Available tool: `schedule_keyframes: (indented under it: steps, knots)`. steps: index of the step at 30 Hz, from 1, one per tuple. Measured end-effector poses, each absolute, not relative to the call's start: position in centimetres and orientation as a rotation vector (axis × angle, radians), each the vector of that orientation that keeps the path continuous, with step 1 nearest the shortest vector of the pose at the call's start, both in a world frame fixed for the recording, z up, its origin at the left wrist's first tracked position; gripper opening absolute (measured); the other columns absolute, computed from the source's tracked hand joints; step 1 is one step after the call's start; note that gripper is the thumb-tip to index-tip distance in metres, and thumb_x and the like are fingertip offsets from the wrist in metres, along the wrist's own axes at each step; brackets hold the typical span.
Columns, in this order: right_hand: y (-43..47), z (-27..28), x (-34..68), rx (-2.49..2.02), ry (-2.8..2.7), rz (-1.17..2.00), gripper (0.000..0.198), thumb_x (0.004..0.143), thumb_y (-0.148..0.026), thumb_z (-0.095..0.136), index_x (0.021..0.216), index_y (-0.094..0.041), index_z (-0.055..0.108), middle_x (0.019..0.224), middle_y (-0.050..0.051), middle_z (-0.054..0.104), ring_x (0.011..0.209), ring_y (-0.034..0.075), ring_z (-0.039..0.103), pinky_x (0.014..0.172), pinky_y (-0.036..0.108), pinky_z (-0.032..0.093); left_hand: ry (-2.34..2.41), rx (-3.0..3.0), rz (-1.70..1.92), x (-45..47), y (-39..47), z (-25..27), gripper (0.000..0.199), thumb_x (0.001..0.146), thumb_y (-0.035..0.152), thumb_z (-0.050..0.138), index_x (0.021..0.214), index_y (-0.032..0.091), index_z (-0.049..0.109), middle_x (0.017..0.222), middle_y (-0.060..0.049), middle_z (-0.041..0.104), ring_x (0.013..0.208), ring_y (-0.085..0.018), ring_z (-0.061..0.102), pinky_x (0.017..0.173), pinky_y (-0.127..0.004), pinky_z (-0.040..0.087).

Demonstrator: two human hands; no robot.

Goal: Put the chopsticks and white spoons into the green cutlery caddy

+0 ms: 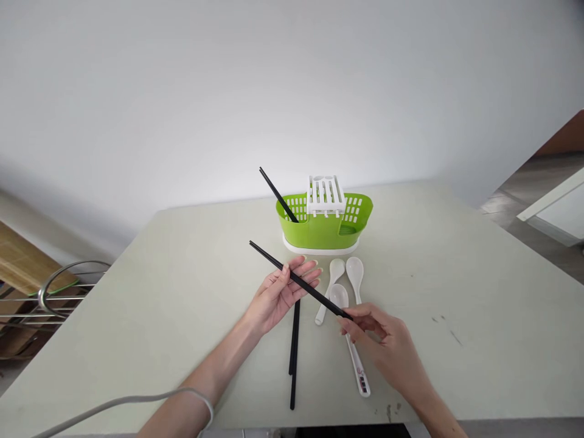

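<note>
A pair of black chopsticks (314, 292) hung above a table (456, 274), held between two bare hands. Its long axis ran on a slant, from the right hand (383, 337) at the near end to free tips at far left, short of a green basket (325, 234) and a little to its left. The right hand pinched the near end between thumb and bent fingers. The left hand (283, 295), the closer of the two to the basket, lay palm up under the middle of the pair, thumb laid over it, fingers stretched out and slightly apart.

Below the left hand, a second pair of chopsticks (294, 359) rested on the table, pointing away from the wearer, ends staggered. To its right lay three white spoons (354, 271), the nearest partly hidden by the right hand.

Beyond the hands stood the basket on a white base, a white slatted holder (326, 194) at its middle; another pair of chopsticks (278, 194) leaned left out of its left compartment. A gray cable (137, 398) crossed the left forearm.
</note>
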State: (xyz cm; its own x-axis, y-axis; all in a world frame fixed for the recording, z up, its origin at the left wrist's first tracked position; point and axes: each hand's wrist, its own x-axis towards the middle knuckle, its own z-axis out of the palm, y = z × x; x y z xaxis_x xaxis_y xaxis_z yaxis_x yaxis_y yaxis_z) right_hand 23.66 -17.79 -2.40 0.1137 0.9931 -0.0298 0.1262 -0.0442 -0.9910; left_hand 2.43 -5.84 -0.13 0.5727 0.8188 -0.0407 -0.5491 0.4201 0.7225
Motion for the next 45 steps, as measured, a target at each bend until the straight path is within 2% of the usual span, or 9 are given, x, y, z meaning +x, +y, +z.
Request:
schedule_keyframes:
  steps: [6, 12, 17, 22, 28, 45]
  knots:
    - [-17.7, -2.4, 23.8, -1.343, -1.061, 1.211, 0.033, 0.089, -0.055, 0.076, 0.095, -0.022, 0.076, 0.076, 0.004, 0.075, 0.064, 0.018, 0.066, 0.066, 0.031, 0.057, 0.417, 0.711, 0.902, 2.3, -5.8, 0.0, 0.032, 0.098, 0.037, 0.070, 0.124, 0.018, 0.073, 0.137, -0.013, 0.071, 0.131, -0.032, 0.065, 0.124, -0.054, 0.038]
    - [-17.7, -2.1, 24.0, -1.218, -1.049, 1.286, 0.037, 0.095, -0.056, 0.069, 0.098, -0.020, 0.077, 0.078, 0.007, 0.076, 0.068, 0.019, 0.069, 0.067, 0.032, 0.059, 0.442, 0.688, 0.928, 2.4, -5.8, 0.2, 0.032, 0.095, 0.037, 0.073, 0.122, 0.019, 0.073, 0.135, -0.012, 0.071, 0.131, -0.030, 0.065, 0.126, -0.052, 0.036]
    - [-17.6, -1.5, 24.0, -1.164, -1.033, 1.347, 0.039, 0.096, -0.057, 0.066, 0.090, -0.019, 0.076, 0.077, 0.008, 0.076, 0.065, 0.019, 0.070, 0.062, 0.031, 0.061, 0.448, 0.682, 0.939, 2.4, -5.7, 0.1, 0.031, 0.098, 0.036, 0.071, 0.123, 0.019, 0.073, 0.133, -0.010, 0.073, 0.129, -0.028, 0.067, 0.125, -0.050, 0.039]
    - [-17.6, -1.6, 24.0, -1.197, -1.032, 1.359, 0.041, 0.097, -0.059, 0.065, 0.094, -0.019, 0.076, 0.076, 0.008, 0.077, 0.067, 0.020, 0.072, 0.066, 0.032, 0.062, 0.479, 0.670, 0.968, 2.4, -5.7, 0.0, 0.030, 0.097, 0.035, 0.071, 0.122, 0.018, 0.072, 0.131, -0.011, 0.074, 0.129, -0.028, 0.067, 0.125, -0.049, 0.039]
    - [-17.7, -2.1, 23.7, -1.282, -1.000, 1.316, 0.038, 0.088, -0.057, 0.077, 0.098, -0.020, 0.078, 0.076, 0.007, 0.076, 0.068, 0.019, 0.070, 0.067, 0.032, 0.061, 0.494, 0.664, 0.963, 2.6, -5.8, 0.1, 0.032, 0.096, 0.036, 0.072, 0.122, 0.017, 0.072, 0.132, -0.011, 0.073, 0.129, -0.028, 0.067, 0.126, -0.049, 0.037]
    - [-17.7, -2.0, 23.6, -1.305, -1.014, 1.274, 0.040, 0.089, -0.059, 0.074, 0.094, -0.020, 0.077, 0.076, 0.007, 0.076, 0.069, 0.021, 0.070, 0.070, 0.035, 0.061, 0.519, 0.682, 0.962, 2.6, -5.7, -0.2, 0.035, 0.095, 0.037, 0.074, 0.123, 0.017, 0.072, 0.136, -0.014, 0.071, 0.135, -0.031, 0.062, 0.127, -0.051, 0.033]
